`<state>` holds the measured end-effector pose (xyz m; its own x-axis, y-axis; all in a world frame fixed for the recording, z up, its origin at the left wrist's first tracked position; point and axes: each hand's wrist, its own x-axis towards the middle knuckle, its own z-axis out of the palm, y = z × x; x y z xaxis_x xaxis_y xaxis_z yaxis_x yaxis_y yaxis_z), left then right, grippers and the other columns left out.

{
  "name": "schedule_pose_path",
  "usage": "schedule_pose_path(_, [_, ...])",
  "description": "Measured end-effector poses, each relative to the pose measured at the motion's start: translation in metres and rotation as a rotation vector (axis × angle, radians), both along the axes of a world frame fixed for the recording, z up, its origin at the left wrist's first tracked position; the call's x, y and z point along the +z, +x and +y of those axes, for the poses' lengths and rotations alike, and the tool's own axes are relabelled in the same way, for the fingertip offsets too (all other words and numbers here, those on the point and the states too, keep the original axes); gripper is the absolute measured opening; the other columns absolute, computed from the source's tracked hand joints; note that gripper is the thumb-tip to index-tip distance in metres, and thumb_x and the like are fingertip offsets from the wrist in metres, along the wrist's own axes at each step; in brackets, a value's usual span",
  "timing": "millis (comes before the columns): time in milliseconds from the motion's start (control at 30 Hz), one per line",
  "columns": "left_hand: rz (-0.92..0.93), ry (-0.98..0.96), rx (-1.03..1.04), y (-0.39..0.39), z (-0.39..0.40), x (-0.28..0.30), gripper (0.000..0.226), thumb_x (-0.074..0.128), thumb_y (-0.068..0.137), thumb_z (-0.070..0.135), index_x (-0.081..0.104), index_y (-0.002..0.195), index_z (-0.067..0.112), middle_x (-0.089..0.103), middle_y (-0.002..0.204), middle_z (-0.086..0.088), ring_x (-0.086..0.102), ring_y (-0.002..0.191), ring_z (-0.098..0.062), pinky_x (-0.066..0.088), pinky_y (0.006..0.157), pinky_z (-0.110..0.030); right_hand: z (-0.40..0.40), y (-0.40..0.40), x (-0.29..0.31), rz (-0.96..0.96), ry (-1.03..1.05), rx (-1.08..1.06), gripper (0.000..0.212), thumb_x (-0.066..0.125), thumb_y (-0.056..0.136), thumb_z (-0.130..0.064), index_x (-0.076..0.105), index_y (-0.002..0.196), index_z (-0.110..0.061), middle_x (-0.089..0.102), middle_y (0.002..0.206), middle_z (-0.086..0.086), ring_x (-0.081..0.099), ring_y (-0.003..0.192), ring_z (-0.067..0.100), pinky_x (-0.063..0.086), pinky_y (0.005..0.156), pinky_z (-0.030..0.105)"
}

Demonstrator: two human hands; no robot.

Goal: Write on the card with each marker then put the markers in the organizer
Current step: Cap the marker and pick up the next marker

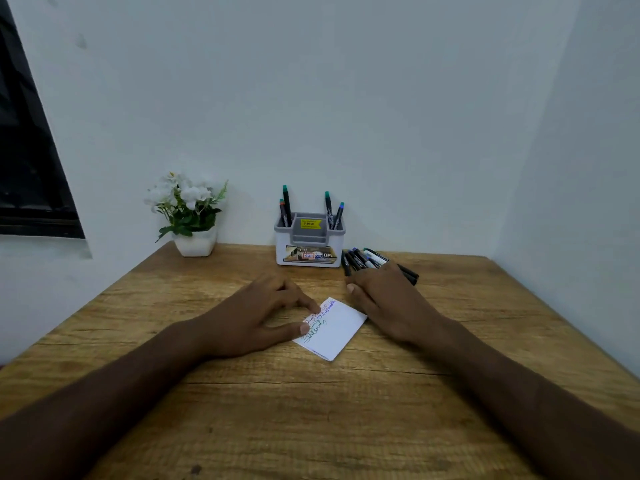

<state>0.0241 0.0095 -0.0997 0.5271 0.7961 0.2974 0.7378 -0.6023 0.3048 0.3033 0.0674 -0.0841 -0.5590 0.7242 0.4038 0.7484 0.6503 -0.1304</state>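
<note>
1. While the left hand [256, 317] presses thumb and forefinger on the one card's [334, 329] left edge, fingers loosely spread, the right hand [388, 299] lies palm down just right of the card, fingers reaching into the loose markers [363, 259]; whether it grips one I cannot tell.
2. The card lies mid-table [242, 410], with three handwritten lines.
3. Roughly six markers lie beside the organizer [310, 242].
4. Four markers stand in it, two per side.
5. One flower pot [194, 244] stands far left.
</note>
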Motion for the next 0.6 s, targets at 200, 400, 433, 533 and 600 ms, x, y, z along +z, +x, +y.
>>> schedule_pose_path(200, [0.042,0.004,-0.028,0.001,-0.002,0.005,0.038,0.053,0.104,0.061,0.054,0.142,0.054,0.047,0.137,0.027,0.046,0.13,-0.001,0.048,0.104,-0.035,0.002,0.006,0.004,0.163,0.082,-0.104,0.015,0.064,0.101,-0.026,0.079,0.103,-0.023,0.076,0.088,-0.005,0.064,0.084,0.012,0.049,0.076,0.031])
schedule_pose_path(400, [0.076,0.026,-0.084,0.003,-0.006,0.01,0.037,0.054,0.107,0.049,0.059,0.144,0.045,0.052,0.147,0.027,0.048,0.137,-0.001,0.045,0.111,-0.037,-0.002,-0.005,0.004,-0.119,0.062,-0.002,0.034,0.048,0.102,-0.024,0.079,0.116,-0.032,0.076,0.119,-0.011,0.063,0.108,0.019,0.047,0.1,0.042])
schedule_pose_path(433, [0.074,0.031,-0.081,0.003,-0.007,0.01,0.037,0.054,0.107,0.049,0.059,0.144,0.044,0.053,0.147,0.027,0.048,0.137,-0.001,0.045,0.111,-0.037,-0.004,-0.004,0.006,-0.071,0.064,-0.029,0.035,0.047,0.098,-0.025,0.081,0.104,-0.03,0.078,0.106,-0.009,0.063,0.099,0.018,0.049,0.096,0.042])
schedule_pose_path(533, [0.069,0.052,-0.087,0.002,-0.009,0.012,0.035,0.058,0.107,0.044,0.062,0.142,0.042,0.055,0.146,0.027,0.049,0.138,0.0,0.044,0.112,-0.035,-0.01,0.0,0.011,0.07,0.061,-0.129,0.024,0.056,0.094,-0.027,0.079,0.09,-0.023,0.075,0.081,-0.005,0.062,0.086,0.019,0.054,0.078,0.036])
schedule_pose_path(600, [0.063,0.068,-0.112,0.004,-0.011,0.014,0.033,0.061,0.107,0.037,0.062,0.139,0.041,0.057,0.142,0.027,0.052,0.135,-0.001,0.046,0.11,-0.035,-0.014,-0.002,0.012,0.054,0.037,-0.129,0.016,0.063,0.092,-0.033,0.076,0.091,-0.024,0.073,0.079,-0.007,0.065,0.082,0.017,0.054,0.075,0.032])
